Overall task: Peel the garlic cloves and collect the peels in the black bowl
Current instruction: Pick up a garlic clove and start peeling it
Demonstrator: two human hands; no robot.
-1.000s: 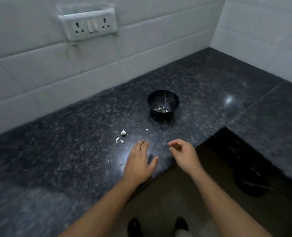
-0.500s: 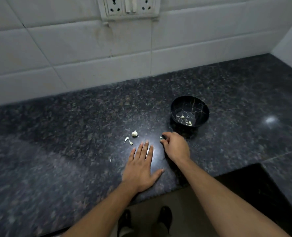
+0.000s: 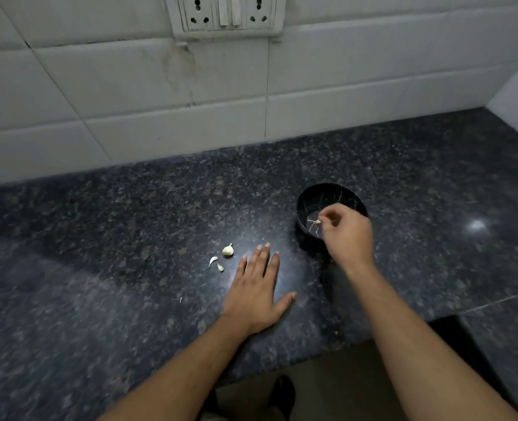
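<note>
Garlic cloves (image 3: 227, 250), three small pale pieces, lie close together on the dark speckled bench (image 3: 130, 238), just left of the left hand (image 3: 256, 294), the largest one farthest. One black bowl (image 3: 327, 194), glossy with thin pale veins, stands to their right, with a few peel scraps inside. The right hand (image 3: 347, 235) is over the bowl's near side, its fingers (image 3: 327, 212) pinched together on a pale peel scrap (image 3: 313, 221). The left hand lies flat on the bench, fingers (image 3: 263, 259) stretched out, holding nothing. One tiny pale fleck (image 3: 181, 299) sits left of that hand.
</note>
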